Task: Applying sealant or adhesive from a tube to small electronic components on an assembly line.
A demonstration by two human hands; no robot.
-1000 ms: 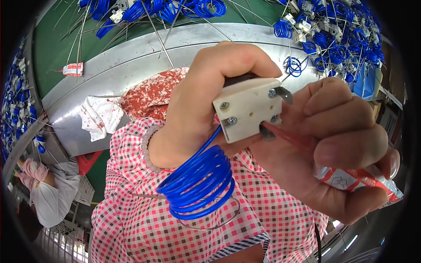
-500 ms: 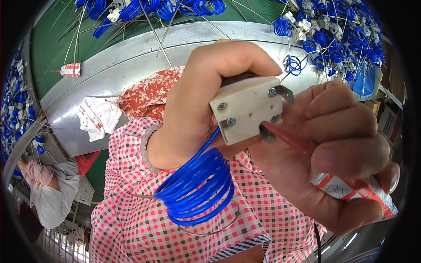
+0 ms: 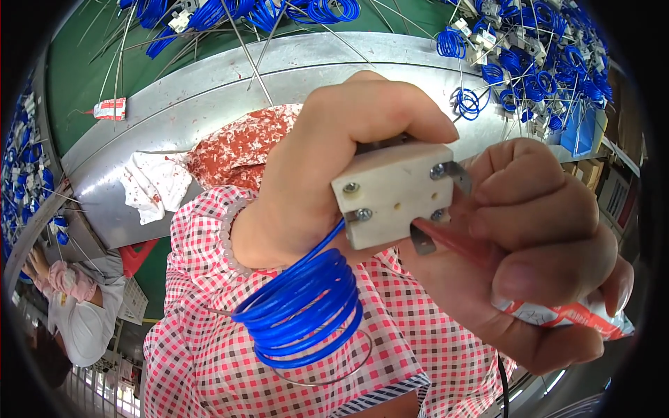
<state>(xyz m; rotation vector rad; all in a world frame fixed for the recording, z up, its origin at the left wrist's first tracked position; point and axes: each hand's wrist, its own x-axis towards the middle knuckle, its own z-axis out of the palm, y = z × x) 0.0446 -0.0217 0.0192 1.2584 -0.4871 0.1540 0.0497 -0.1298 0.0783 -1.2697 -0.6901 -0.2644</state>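
Observation:
My left hand grips a capillary thermostat, a white block with screws and bent metal terminals, its face turned toward me. From the block hangs a coil of blue capillary tubing ending in bare thin metal. My right hand is closed around a red-and-white squeeze tube, partly hidden by the fingers. The tube's red nozzle points at the block's lower right corner, beside a terminal and a screw. Whether its tip touches the block I cannot tell.
A red-stained cloth and a white rag lie on the metal bench edge. Another squeeze tube rests on the green surface. Blue-coiled thermostats pile up at far right. A co-worker is at left.
The thermostat has dropped slightly and its face has tilted a little; the coil has swung left and down. My right hand and the nozzle have shifted slightly down with it.

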